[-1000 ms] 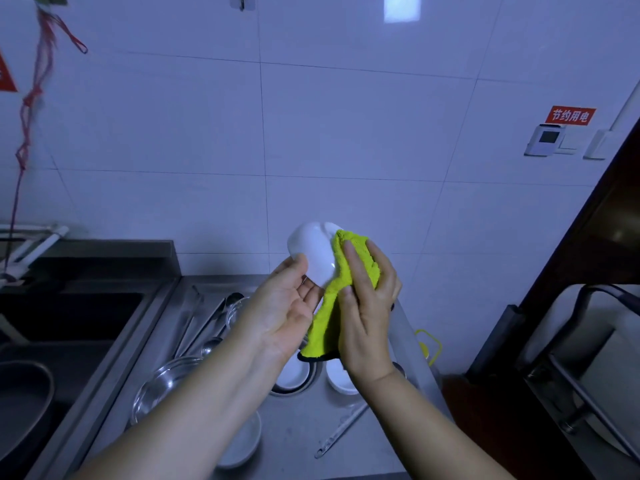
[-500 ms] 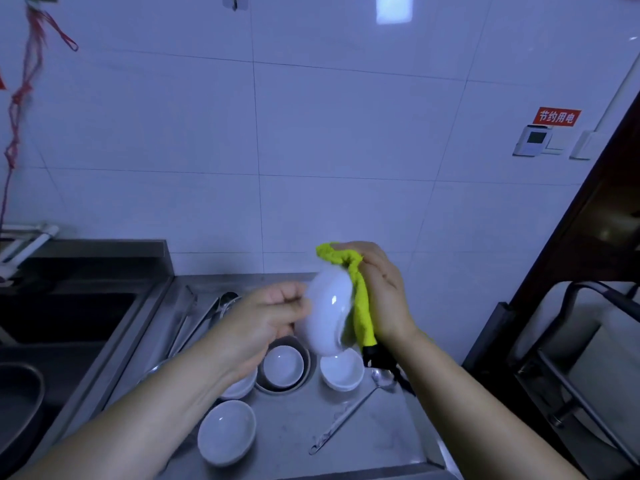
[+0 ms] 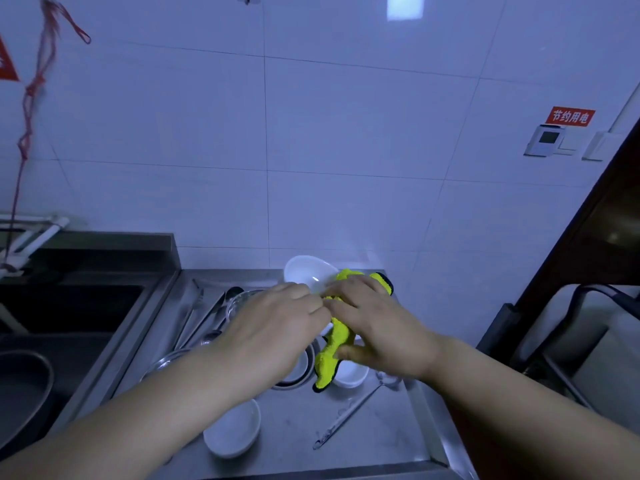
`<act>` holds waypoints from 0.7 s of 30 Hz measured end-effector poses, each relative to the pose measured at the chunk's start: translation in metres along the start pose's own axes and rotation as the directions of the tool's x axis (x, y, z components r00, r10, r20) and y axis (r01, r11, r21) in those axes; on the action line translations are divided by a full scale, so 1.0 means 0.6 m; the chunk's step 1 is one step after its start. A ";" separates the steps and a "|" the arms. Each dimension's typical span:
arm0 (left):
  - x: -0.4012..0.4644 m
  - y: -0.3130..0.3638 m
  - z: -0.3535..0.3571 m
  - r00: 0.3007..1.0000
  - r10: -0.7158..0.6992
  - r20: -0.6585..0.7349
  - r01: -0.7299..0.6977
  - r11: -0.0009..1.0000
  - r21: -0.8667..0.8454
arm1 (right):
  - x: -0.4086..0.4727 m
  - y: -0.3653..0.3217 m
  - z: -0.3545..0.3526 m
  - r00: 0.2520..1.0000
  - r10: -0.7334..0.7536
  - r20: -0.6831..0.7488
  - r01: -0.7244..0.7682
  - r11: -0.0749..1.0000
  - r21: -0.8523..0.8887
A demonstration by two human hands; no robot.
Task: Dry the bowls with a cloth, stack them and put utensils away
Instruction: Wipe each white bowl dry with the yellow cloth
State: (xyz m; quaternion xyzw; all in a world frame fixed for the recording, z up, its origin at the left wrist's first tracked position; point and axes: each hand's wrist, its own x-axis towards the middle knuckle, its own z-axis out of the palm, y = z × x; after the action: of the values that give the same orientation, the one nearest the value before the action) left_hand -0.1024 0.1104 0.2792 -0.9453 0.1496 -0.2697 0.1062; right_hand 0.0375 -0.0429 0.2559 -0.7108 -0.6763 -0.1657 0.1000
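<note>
My left hand [image 3: 273, 327], palm down, gripped the white bowl [image 3: 310, 273]; my right hand [image 3: 377, 327] had its fingers [image 3: 349, 355] curled around the yellow cloth [image 3: 334, 351] against it.

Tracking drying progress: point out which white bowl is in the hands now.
The white bowl raised at the back, held by the left hand and right hand with the yellow cloth; the others sit on the counter.

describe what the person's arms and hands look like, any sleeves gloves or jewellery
Both arms are bare as far up as the frame shows, with no sleeve edge in view. The left hand and right hand wear no gloves. No watch, bracelet or ring is visible on the sides facing the camera. The dim bluish light hides finer marks.
</note>
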 end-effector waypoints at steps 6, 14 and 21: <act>-0.011 -0.051 0.003 0.999 0.008 0.036 -0.004 0.992 -0.128 | -0.024 0.023 0.016 0.987 -0.158 -0.036 0.153 0.981 -0.121; -0.003 -0.081 0.012 0.963 0.259 0.073 -0.252 0.963 -0.096 | -0.049 0.029 0.014 0.964 -0.246 -0.100 0.219 0.950 -0.222; -0.006 -0.016 0.044 0.978 0.199 -0.063 -0.205 0.974 -0.097 | -0.059 -0.004 0.045 0.973 -0.052 -0.227 0.039 0.997 -0.062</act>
State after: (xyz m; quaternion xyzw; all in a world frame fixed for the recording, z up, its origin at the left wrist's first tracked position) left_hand -0.0891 0.1239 0.2584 -0.9219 0.2615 -0.2743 0.0802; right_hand 0.0365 -0.0657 0.2173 -0.6738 -0.6715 -0.2678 0.1528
